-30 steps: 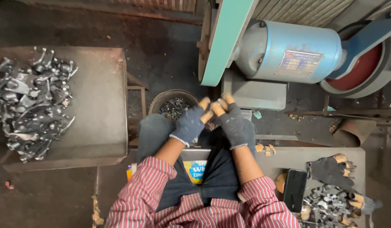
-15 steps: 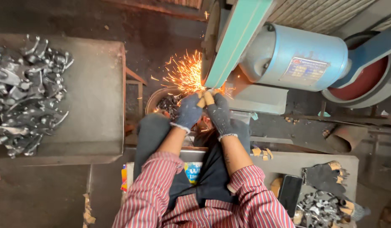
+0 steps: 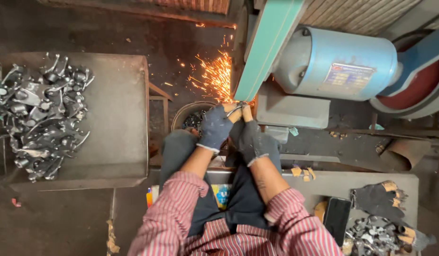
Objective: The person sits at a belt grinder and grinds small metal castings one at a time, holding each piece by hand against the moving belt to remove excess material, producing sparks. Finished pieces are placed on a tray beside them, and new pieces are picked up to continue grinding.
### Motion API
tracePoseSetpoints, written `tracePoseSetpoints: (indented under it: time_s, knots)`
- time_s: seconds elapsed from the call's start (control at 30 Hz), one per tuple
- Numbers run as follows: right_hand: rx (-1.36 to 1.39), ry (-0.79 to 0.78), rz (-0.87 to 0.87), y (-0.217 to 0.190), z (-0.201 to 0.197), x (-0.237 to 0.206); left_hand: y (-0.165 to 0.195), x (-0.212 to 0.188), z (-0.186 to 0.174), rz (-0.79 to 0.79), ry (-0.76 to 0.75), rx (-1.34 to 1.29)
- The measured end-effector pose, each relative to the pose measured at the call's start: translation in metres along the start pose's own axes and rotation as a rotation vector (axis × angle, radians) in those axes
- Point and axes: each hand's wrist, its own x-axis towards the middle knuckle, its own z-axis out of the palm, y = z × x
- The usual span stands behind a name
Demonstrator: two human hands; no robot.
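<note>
At the green belt [image 3: 267, 47], gloved hands [image 3: 233, 130] press curved metal [image 3: 234, 110], sparks [image 3: 214, 76] flying.

- Metal-grinding workshop, grimy and dark-floored.
- Big blue cylindrical electric motor [image 3: 335, 64] as landmark.
- Left of it, slanted green grinding belt [image 3: 267, 47] throwing orange sparks [image 3: 214, 76].
- Far left, rusty steel tray [image 3: 117, 118] heaped with grey metal castings [image 3: 39, 114].

Gloved hands [image 3: 233, 130] hide most of the metal piece [image 3: 234, 110].
</note>
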Motion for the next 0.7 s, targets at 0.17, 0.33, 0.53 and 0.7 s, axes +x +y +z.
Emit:
tracePoseSetpoints:
  time_s: [0.17, 0.33, 0.53, 0.7]
  knots:
    - [-0.887, 0.186, -0.315, -0.022, -0.005, -0.023, -0.009, -0.031, 0.037, -0.525, -0.077, -1.073]
    - [-1.025, 0.157, -0.33, -0.023, -0.003, -0.003, -0.009, -0.035, 0.06, -0.584, 0.103, -1.479]
    - [-0.88, 0.15, -0.229, -0.021, -0.015, 0.014, -0.024, -0.008, 0.029, -0.162, 0.11, -0.537]
    - [-0.725, 0.16, -0.24, -0.025, -0.016, 0.012, -0.026, 0.001, 0.034, -0.141, 0.148, -0.409]
